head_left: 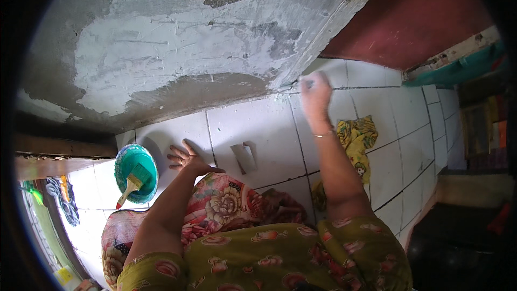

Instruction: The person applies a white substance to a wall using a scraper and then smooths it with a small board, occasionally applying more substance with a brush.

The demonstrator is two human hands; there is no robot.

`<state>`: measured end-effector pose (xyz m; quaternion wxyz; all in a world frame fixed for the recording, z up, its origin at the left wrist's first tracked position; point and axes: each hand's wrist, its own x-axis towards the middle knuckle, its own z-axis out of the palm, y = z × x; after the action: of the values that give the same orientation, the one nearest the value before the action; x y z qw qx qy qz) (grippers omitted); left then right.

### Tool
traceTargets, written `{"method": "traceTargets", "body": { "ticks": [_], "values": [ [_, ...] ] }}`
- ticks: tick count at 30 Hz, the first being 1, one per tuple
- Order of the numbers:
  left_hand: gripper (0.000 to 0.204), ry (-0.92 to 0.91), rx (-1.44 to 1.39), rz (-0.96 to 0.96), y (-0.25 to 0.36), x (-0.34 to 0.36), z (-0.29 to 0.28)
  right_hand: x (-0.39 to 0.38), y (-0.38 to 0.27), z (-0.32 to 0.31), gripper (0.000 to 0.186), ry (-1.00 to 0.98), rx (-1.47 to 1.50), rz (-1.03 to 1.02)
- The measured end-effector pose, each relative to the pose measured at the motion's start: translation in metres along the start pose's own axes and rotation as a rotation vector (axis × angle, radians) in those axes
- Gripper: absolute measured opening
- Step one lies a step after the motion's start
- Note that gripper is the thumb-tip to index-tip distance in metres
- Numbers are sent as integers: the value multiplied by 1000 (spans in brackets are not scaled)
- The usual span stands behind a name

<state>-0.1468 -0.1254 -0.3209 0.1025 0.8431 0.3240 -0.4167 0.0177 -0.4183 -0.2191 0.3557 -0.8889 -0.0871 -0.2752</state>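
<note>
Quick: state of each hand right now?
Left hand: open, spread on the tiled floor.
Right hand: curled, near the wall; too blurred to tell whether it holds anything.

Beside the left hand [186, 159] are one bucket [125, 157] and one brush [134, 182]. Near the right hand [316, 94] are one bracelet [324, 134] and at least one yellow cloth [355, 136]. Between both hands is one bent grey piece [244, 158].
</note>
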Motion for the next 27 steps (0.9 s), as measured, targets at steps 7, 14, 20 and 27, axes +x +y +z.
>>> {"method": "traceTargets", "body": {
  "ticks": [7,14,20,27],
  "values": [
    [165,-15,-6,-16,-2,-5,-6,-7,-2,6,15,-53,-25,-26],
    [165,24,-1,13,0,3,6,-12,24,4,16,-143,-22,-7],
    [166,14,-10,-11,-1,3,2,48,-62,-88,16,33,-23,-56],
    [167,35,16,-1,3,5,3,35,-20,-49,14,93,21,-191]
  ]
}}
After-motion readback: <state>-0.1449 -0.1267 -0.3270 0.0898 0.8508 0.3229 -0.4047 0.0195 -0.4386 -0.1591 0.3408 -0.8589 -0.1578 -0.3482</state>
